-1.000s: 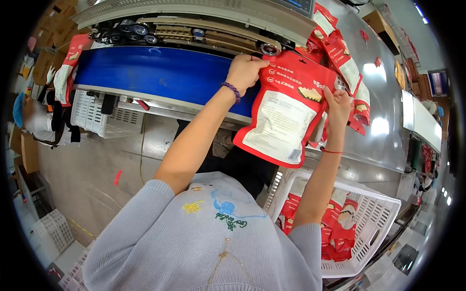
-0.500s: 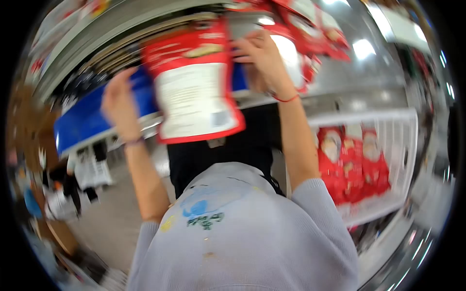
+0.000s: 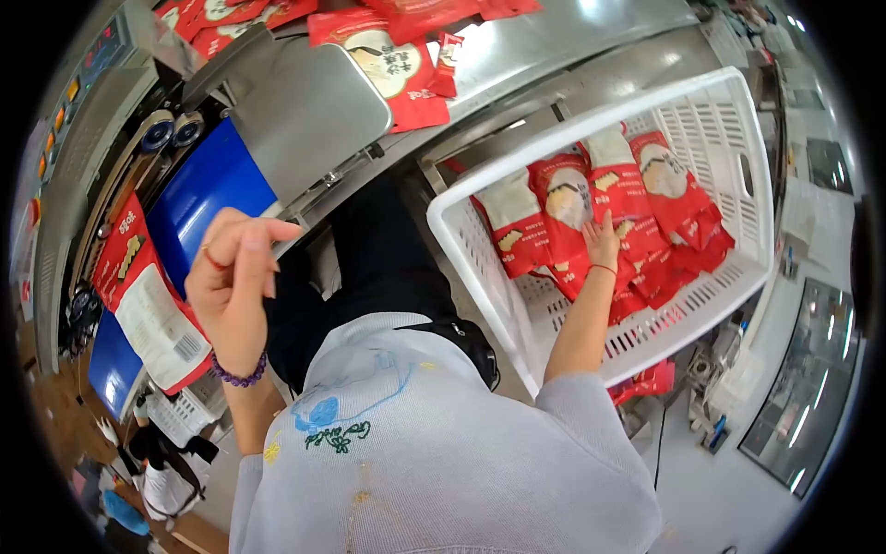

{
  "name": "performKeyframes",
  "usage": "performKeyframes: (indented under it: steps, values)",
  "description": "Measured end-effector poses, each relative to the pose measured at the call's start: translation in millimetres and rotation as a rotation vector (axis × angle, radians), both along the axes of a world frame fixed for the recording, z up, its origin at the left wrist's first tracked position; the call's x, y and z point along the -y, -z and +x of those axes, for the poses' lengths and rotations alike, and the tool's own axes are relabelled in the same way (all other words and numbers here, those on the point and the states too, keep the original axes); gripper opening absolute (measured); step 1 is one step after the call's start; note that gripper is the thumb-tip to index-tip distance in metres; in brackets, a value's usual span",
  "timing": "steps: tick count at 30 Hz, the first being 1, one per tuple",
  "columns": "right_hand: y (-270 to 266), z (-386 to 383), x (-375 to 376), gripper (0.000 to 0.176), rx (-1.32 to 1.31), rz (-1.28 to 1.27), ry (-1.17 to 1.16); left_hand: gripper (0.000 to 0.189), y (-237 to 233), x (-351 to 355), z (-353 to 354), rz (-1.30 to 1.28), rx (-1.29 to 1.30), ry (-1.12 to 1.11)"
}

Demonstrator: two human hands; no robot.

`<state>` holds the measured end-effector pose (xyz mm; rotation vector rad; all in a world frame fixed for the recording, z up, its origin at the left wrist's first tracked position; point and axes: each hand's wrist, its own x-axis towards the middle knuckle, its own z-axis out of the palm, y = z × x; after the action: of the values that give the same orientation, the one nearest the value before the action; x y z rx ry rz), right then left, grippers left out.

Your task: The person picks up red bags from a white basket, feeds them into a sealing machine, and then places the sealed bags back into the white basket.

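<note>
My left hand point(image 3: 235, 286) is raised beside the blue conveyor, its forefinger stretched out and the other fingers loosely bent, with nothing in it. To its left a red pouch point(image 3: 157, 319) with a white label hangs over the blue conveyor belt point(image 3: 198, 198), its top edge at the guide of the sealing machine point(image 3: 101, 175). My right hand point(image 3: 604, 247) reaches into a white plastic crate point(image 3: 489, 268), fingers apart over the red pouches point(image 3: 568, 198) that lie there. Its fingertips are right at the pouches' surface.
A flat metal plate point(image 3: 309, 115) stands beside the conveyor. Several more red pouches point(image 3: 392, 69) and a small red packet point(image 3: 447, 63) lie on the steel table point(image 3: 544, 65). Behind the crate at right is a glass-topped panel point(image 3: 803, 388).
My view has turned right. Both hands have left the red pouch, which now sits at the sealing machine. My right hand has moved into the crate.
</note>
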<state>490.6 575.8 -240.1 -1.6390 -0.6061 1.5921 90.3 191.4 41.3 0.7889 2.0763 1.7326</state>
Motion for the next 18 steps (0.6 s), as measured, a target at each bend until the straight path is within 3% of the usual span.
performKeyframes:
  steps: [1, 2, 3, 4, 5, 7, 8, 10, 12, 14, 15, 17, 18]
  values:
    - [10, 20, -9, 0.076, -0.101, -0.008, -0.020, 0.021, -2, -3, 3, -0.054, -0.013, 0.061]
    - [68, 50, -55, 0.073, -0.275, -0.210, 0.057, 0.020, -9, -4, 11, -0.126, 0.002, 0.039]
    - [74, 32, -54, 0.062, 0.062, 0.082, 0.158, 0.018, -13, -7, 18, -0.129, 0.017, 0.042]
    - [75, 35, -67, 0.040, 0.210, 0.373, 0.197, 0.016, -16, -6, 20, -0.175, -0.021, 0.104]
    - [34, 14, -64, 0.035, 0.409, 0.513, 0.081, 0.014, -20, -6, 26, -0.174, 0.031, 0.113]
    - [-66, -45, -32, 0.027, 0.503, 0.723, -0.111, 0.014, -9, -3, 32, -0.122, -0.134, 0.111]
    - [-114, -64, -11, 0.024, 0.438, 0.781, -0.188, 0.022, -19, -5, 36, -0.143, -0.034, 0.140]
    - [-191, -97, 40, 0.020, -0.023, 0.716, -0.287, 0.042, -8, -14, 42, -0.069, -0.151, 0.258]
    - [-228, -94, 77, 0.025, -0.656, 0.623, -0.606, 0.066, -6, -30, 48, 0.063, -0.257, 0.453]
    - [-272, -129, 146, 0.034, -0.811, 0.449, -0.526, 0.080, -11, -45, 62, 0.136, -0.359, 0.595]
    - [-267, -144, 177, 0.038, -0.134, 1.069, -0.566, 0.079, -6, -50, 73, 0.191, -0.341, 0.617]
    - [-255, -154, 218, 0.047, 0.346, 1.351, -0.534, 0.073, -4, -49, 79, 0.304, -0.212, 0.606]
    - [-271, -168, 232, 0.040, 0.072, 1.279, -0.629, 0.055, -14, -35, 70, 0.242, -0.128, 0.547]
